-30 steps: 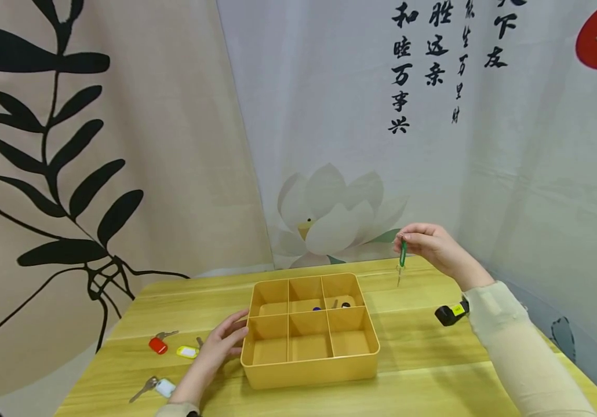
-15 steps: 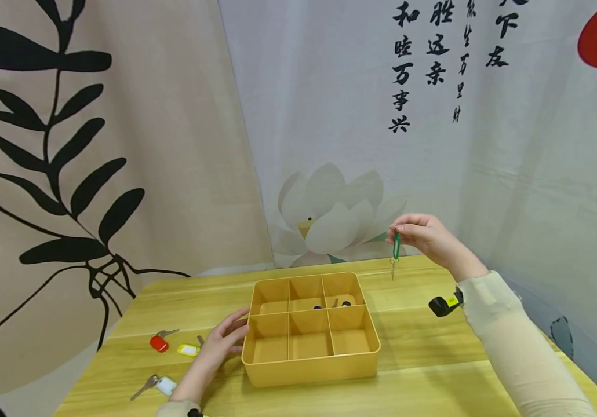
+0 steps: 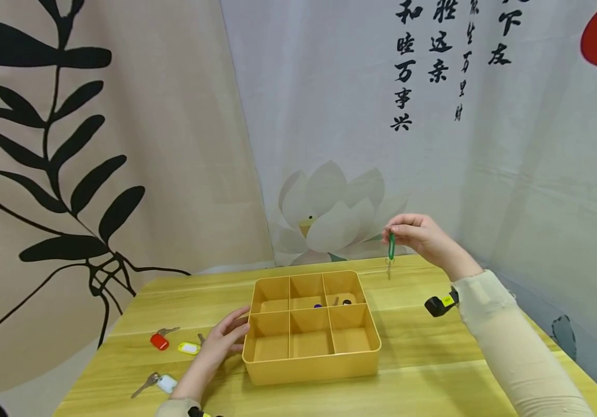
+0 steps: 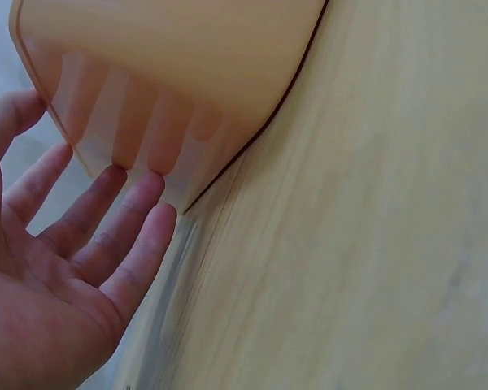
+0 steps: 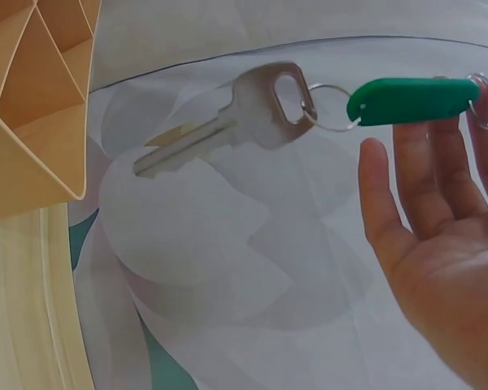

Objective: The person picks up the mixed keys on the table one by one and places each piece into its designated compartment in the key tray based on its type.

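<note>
My right hand is raised above the table, right of the yellow divided box. Thumb and finger pinch the small ring of a green key tag, from which a silver key dangles. On the box's left side rests my left hand, its spread, slightly bent fingertips touching the wall in the left wrist view. Inside the back row, a small blue item shows in the middle compartment, and a key with a dark round piece in the right one.
Left of the box lie a key with a red tag, one with a yellow tag, and another with a white tag. Behind the wooden table hangs a printed curtain.
My right hand has shifted left and slightly up, bringing the green-tagged key nearer the box. My left hand stays on the box's side.
</note>
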Motion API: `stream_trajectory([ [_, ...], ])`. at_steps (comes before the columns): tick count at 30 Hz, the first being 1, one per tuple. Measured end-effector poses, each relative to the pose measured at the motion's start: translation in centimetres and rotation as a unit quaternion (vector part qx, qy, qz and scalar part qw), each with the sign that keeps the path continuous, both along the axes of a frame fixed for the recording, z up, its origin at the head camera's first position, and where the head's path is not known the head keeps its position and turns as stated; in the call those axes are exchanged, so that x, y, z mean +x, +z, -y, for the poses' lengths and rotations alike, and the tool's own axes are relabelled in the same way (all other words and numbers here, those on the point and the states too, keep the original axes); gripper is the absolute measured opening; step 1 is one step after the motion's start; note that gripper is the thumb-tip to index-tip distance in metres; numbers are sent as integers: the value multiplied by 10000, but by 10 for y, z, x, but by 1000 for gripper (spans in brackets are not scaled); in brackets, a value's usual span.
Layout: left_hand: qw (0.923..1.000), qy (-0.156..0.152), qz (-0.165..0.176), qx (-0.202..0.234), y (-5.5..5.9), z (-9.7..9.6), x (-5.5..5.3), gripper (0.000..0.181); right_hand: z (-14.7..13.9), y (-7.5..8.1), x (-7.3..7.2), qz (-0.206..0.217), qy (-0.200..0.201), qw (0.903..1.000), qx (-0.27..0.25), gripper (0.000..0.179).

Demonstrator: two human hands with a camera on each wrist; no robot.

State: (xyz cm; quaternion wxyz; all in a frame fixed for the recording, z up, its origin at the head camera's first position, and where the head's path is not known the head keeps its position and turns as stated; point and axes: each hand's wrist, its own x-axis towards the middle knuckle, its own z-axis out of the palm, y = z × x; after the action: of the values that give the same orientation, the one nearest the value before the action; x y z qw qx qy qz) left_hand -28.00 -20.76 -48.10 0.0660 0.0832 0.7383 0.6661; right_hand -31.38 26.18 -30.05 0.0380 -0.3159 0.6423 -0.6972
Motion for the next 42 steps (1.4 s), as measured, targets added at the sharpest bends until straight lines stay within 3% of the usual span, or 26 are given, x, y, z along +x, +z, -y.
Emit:
stream_trajectory([
  [42, 9999, 30, -114, -13, -1, 0, -2, 53, 21, -1, 3, -83, 224, 9990, 381, 19],
])
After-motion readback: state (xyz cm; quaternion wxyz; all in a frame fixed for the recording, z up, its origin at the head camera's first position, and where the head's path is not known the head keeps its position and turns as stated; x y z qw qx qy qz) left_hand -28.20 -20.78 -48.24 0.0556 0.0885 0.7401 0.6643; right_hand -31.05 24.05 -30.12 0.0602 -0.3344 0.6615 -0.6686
